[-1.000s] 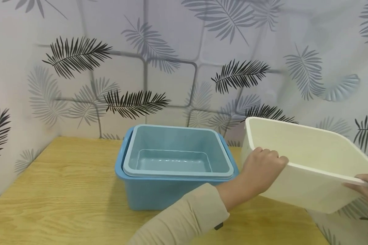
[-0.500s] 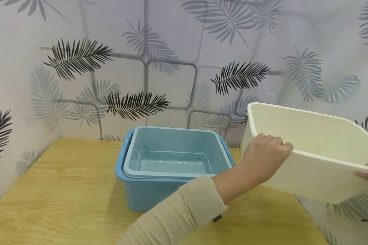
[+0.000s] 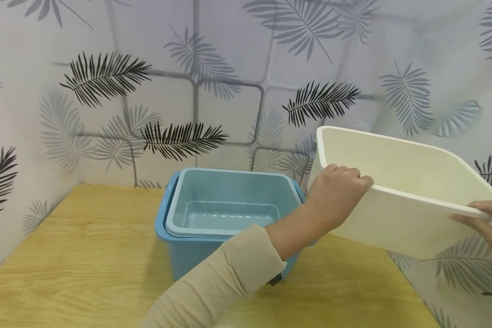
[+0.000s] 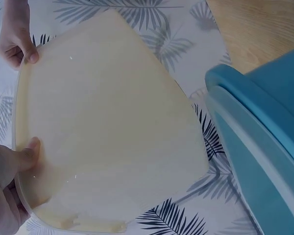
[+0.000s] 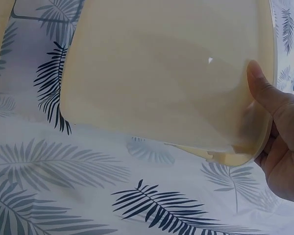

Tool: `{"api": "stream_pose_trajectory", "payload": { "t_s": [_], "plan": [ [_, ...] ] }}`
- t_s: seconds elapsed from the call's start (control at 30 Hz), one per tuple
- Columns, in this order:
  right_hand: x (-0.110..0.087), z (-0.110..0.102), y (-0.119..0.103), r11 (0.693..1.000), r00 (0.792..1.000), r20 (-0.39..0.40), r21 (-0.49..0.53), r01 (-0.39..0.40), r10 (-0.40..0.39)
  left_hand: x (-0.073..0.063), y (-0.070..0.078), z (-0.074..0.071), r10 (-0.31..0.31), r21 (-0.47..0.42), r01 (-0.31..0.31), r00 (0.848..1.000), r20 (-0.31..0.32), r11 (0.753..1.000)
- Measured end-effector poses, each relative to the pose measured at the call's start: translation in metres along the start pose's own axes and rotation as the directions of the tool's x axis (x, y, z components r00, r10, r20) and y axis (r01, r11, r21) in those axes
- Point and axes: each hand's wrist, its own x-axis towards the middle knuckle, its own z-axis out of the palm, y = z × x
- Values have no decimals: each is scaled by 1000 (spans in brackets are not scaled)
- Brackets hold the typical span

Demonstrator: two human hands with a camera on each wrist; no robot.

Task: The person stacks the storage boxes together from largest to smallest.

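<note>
A cream plastic bin [image 3: 397, 218] hangs tilted in the air at the right, its opening facing up. My left hand [image 3: 338, 196] grips its near rim by the left corner, fingers curled over the edge; in the left wrist view the thumb [image 4: 30, 154] presses the outer wall. My right hand [image 5: 284, 137] pinches the rim at the other end, thumb on the outer wall; the head view cuts part of it off. On the table, a light blue bin [image 3: 229, 182] sits nested inside a darker blue bin [image 3: 188, 255]. My left forearm hides part of both.
The wooden table [image 3: 78, 255] carries the nested bins, with its right edge beneath the held bin. A leaf-patterned cloth [image 3: 238, 59] hangs behind and beside the table. A small dark object [image 3: 275, 279], perhaps the wrist camera's edge, shows below my left sleeve.
Both hands have raised the cream bin over the last second. It first shifted slightly right, then back left toward the blue bins. The nested bins have stayed in place.
</note>
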Motion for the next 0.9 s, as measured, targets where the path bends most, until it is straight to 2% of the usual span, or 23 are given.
{"api": "stream_pose_trajectory", "payload": {
  "t_s": [0.07,0.1,0.3,0.5,0.73,0.9],
  "plan": [
    [3,5,-6,997,996,-52,30,77,-75,-2,-3,1,-5,-3,5,1000,4,1000],
    [5,6,-9,994,994,-59,54,92,-89,-2,-5,1,-8,-5,8,1000,4,1000],
    [7,16,-27,991,997,-56,124,52,-46,-7,-16,1,-30,2,30,1000,1,1000],
    [15,24,-42,991,987,-91,33,133,-130,-13,-27,-2,-45,-6,45,999,15,999],
    [21,34,-49,967,957,-135,-45,252,-256,-22,-39,-4,-54,-41,55,998,38,998],
    [22,38,-56,964,958,-110,-49,260,-264,-29,-47,-7,-57,-32,58,998,25,998]
  ]
}}
